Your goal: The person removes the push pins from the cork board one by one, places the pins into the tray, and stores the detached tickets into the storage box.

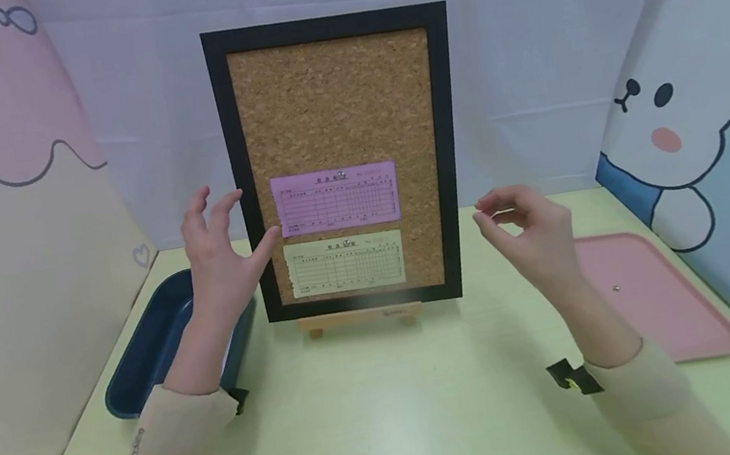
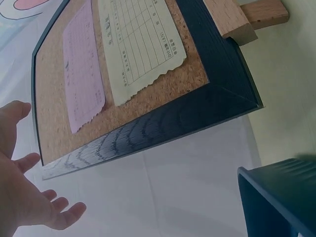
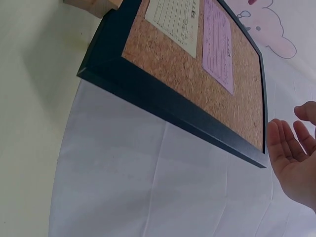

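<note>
A black-framed cork board (image 1: 336,106) stands upright on a small wooden easel (image 1: 360,315). Fixed to its lower half are a purple printed slip (image 1: 336,200) and, below it, a pale green one (image 1: 345,266), each with a small pin near its top edge. My left hand (image 1: 221,269) is raised at the board's left side, fingers spread, the thumb overlapping the purple slip's edge in the head view. Off the board's right side my right hand (image 1: 536,233) hovers with fingers loosely bent and nothing held. The right wrist view shows its thumb (image 3: 305,112) apart from the fingers.
Behind my left forearm lies a dark blue tray (image 1: 122,389). A pink tray (image 1: 677,322) on the right holds a small shiny pin (image 1: 616,288). White cloth (image 1: 527,77) hangs behind the board, with cartoon-printed panels at both sides.
</note>
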Tool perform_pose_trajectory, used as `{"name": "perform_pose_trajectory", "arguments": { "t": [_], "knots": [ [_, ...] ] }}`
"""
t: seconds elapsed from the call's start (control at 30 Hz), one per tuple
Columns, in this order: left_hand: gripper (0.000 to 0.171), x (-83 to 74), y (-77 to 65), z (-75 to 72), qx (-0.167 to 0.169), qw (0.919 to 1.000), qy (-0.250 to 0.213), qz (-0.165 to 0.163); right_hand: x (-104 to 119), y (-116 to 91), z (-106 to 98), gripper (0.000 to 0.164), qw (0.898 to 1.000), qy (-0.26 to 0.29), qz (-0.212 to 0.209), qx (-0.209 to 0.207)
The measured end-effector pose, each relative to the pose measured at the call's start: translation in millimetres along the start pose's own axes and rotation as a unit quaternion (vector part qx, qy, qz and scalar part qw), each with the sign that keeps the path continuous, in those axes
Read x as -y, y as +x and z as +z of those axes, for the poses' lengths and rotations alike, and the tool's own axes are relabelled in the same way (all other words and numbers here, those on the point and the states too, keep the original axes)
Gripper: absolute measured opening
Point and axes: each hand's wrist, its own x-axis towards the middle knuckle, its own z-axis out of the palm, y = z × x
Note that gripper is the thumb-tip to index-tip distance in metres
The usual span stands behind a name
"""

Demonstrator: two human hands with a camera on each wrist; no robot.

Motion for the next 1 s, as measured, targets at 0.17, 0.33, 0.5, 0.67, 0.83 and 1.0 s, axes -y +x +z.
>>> {"name": "perform_pose_trajectory", "arguments": {
  "t": [0.17, 0.33, 0.5, 0.67, 0.83, 1.0],
  "knots": [
    [0.062, -3.4, 1.8, 6.3, 0.001, 0.9994, -0.028, -0.022, 5.3, 7.9, 20.8, 0.016, 0.999, 0.043, -0.029, -0.005],
    [0.063, -5.2, 3.7, 13.8, 0.001, 0.9983, -0.041, -0.041, 9.3, 14.0, 40.6, 0.016, 0.998, 0.06, -0.032, -0.002],
    [0.063, -5.1, 6.5, 19.1, 0.004, 0.9973, -0.046, -0.057, 12.1, 19.5, 62.9, 0.015, 0.997, 0.067, -0.031, 0.006],
    [0.065, -3.6, 11.9, 25.2, 0.017, 0.9937, -0.068, -0.088, 11.3, 26.2, 81.5, 0.014, 0.996, 0.081, -0.037, 0.004],
    [0.066, -0.6, 17.3, 30.5, 0.019, 0.9911, -0.078, -0.106, 9.5, 36.4, 95.8, 0.014, 0.996, 0.074, -0.05, 0.011],
    [0.066, 1.8, 22.2, 37.4, 0.015, 0.9922, -0.074, -0.099, 9.0, 45.1, 106.3, 0.013, 0.998, 0.037, -0.055, 0.015]
  ]
}}
